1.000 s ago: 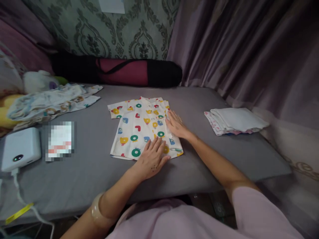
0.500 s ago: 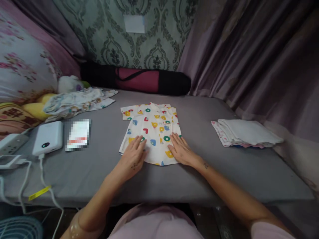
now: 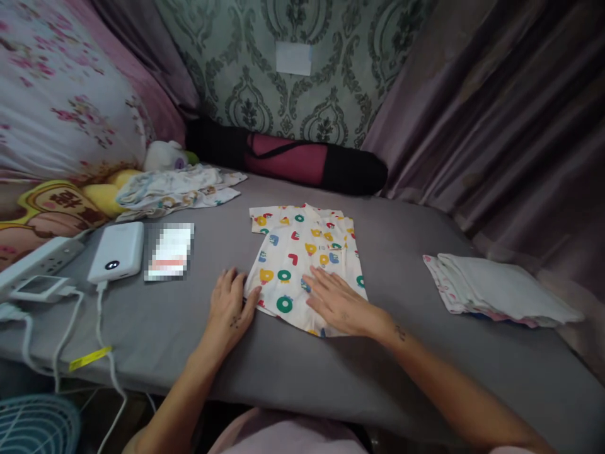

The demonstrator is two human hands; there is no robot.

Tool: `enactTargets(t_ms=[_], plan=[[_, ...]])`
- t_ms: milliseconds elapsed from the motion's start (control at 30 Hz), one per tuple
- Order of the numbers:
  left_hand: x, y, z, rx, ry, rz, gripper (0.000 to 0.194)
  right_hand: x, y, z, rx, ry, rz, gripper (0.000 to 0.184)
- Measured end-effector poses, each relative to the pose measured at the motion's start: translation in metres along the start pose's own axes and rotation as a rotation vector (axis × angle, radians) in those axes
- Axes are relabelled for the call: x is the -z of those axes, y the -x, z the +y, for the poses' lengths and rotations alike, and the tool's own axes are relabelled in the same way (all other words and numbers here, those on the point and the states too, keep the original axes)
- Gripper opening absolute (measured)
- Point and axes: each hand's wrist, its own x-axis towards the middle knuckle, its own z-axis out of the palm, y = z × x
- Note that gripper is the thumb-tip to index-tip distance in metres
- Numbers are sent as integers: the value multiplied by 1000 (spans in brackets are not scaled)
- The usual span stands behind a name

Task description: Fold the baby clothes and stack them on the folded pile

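A small white short-sleeved shirt (image 3: 292,258), printed with colourful letters and figures, lies spread out in front of me with its collar pointing away. My right hand (image 3: 338,299) rests flat on the shirt's lower middle, fingers stretched out. At the shirt's lower left edge is my left hand (image 3: 231,302), its palm down on the grey sheet and its thumb touching the hem. Neither hand grips anything. The shirt's right side is partly folded over, and some of its lower part is hidden under my right hand.
Folded white cloths (image 3: 505,290) lie in a stack at the right. On the left are a white power bank (image 3: 118,252), a blurred-out phone-like object (image 3: 171,252), a power strip (image 3: 45,265) and cables. Crumpled printed clothes (image 3: 179,189) and a long black-and-red bag (image 3: 288,161) lie behind.
My left hand has moved left off the shirt's front to its edge. My right hand has slid toward the shirt's middle. The view has turned a little to the left.
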Motion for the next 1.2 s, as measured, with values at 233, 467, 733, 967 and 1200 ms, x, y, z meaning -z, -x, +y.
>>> enactTargets(t_ms=[233, 467, 733, 967, 1200], plan=[[5, 3, 3, 31, 48, 16, 37, 2, -79, 56, -441, 89, 323, 64], [3, 4, 3, 52, 126, 29, 24, 15, -123, 60, -472, 182, 328, 48], [1, 6, 2, 64, 183, 66, 18, 32, -246, -16, -314, -88, 273, 30], [0, 5, 3, 82, 175, 94, 19, 30, -307, -45, -446, -2, 198, 39], [-4, 6, -1, 67, 190, 124, 17, 19, -313, -39, -414, -15, 113, 33]])
